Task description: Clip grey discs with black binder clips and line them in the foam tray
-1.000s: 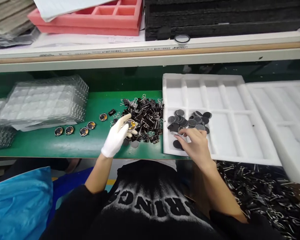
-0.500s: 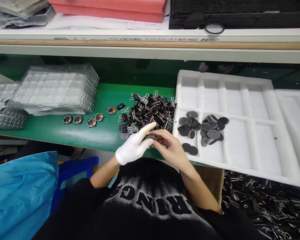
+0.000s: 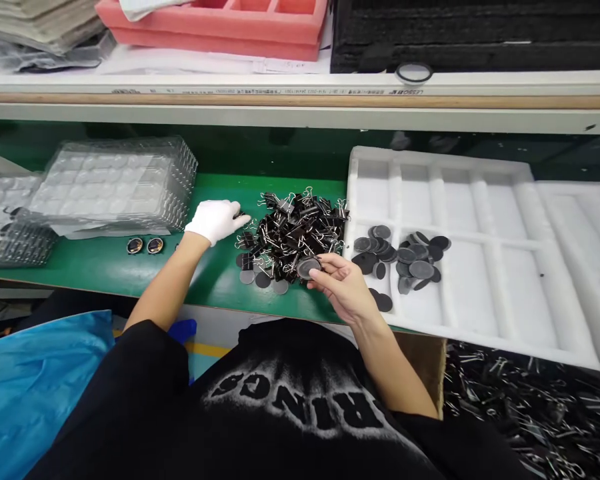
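My left hand (image 3: pixel 213 221), in a white glove, reaches over the green table left of a pile of black binder clips (image 3: pixel 303 230). Its thumb and fingertips are apart around a dark binder clip at the pile's left edge; whether they touch it I cannot tell. My bare right hand (image 3: pixel 347 288) pinches a dark grey round disc with a rim (image 3: pixel 307 268) between thumb and fingers, just above the front of the pile. Loose flat discs (image 3: pixel 263 280) lie at the pile's front left. Two round pieces with a dark and gold picture (image 3: pixel 155 245) sit farther left.
On the right, a white foam tray (image 3: pixel 455 267) holds more dark discs. Clear plastic trays (image 3: pixel 115 183) are stacked at the left. A shelf (image 3: pixel 280 117) runs across the back, with a pink foam tray (image 3: pixel 215 37) on it. More clips (image 3: pixel 530 407) lie below right.
My left hand has left the disc and moved left and away from me to the clip at the pile's edge. My right hand keeps the disc, which now faces upward.
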`<action>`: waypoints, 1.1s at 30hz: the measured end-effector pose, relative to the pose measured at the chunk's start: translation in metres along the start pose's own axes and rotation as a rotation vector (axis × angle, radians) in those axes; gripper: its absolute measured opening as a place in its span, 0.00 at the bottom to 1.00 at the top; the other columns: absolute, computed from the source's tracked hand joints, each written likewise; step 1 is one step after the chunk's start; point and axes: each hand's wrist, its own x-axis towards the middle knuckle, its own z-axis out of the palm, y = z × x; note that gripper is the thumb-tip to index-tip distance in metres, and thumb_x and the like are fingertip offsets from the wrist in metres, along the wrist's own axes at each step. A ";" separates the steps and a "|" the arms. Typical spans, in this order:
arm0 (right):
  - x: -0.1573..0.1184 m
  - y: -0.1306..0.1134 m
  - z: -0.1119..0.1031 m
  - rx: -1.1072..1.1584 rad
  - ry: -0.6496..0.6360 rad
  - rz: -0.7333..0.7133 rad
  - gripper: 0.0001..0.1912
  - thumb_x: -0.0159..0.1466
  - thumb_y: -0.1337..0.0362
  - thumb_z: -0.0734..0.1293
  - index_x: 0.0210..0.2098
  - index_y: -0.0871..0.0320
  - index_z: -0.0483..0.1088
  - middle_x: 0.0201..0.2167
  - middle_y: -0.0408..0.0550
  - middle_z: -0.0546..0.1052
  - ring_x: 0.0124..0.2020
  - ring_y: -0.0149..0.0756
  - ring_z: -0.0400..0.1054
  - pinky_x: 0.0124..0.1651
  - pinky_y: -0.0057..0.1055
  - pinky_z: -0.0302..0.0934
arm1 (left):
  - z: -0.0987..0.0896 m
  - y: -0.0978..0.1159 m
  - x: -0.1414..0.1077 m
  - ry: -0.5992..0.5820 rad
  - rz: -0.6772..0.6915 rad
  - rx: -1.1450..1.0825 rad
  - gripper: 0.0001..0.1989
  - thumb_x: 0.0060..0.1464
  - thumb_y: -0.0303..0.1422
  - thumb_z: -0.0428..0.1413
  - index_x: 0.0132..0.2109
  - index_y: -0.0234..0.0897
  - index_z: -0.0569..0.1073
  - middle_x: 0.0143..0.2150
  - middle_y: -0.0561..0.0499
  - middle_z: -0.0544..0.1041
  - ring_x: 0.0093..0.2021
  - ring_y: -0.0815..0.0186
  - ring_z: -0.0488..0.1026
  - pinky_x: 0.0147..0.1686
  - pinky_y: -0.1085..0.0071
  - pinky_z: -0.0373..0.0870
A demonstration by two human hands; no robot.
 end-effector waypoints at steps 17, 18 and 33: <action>0.011 0.003 0.025 -0.063 -0.193 -0.077 0.20 0.51 0.50 0.87 0.37 0.52 0.84 0.39 0.46 0.86 0.41 0.38 0.82 0.55 0.42 0.78 | -0.004 0.112 -0.108 0.441 0.173 -0.970 0.26 0.76 0.46 0.37 0.30 0.43 0.65 0.24 0.52 0.70 0.25 0.66 0.66 0.29 0.65 0.61; 0.011 0.002 0.022 -0.088 -0.191 -0.072 0.20 0.51 0.50 0.87 0.37 0.52 0.84 0.39 0.46 0.86 0.40 0.38 0.82 0.54 0.42 0.79 | -0.007 0.109 -0.108 0.376 0.214 -0.953 0.25 0.74 0.46 0.40 0.29 0.43 0.64 0.23 0.53 0.68 0.24 0.67 0.65 0.28 0.65 0.59; 0.009 -0.035 -0.006 -0.108 -0.149 -0.032 0.21 0.53 0.48 0.85 0.39 0.51 0.82 0.46 0.48 0.86 0.44 0.40 0.81 0.52 0.46 0.80 | -0.040 0.114 -0.093 0.036 0.214 -0.980 0.20 0.56 0.43 0.56 0.22 0.40 0.60 0.16 0.59 0.61 0.21 0.73 0.56 0.24 0.70 0.54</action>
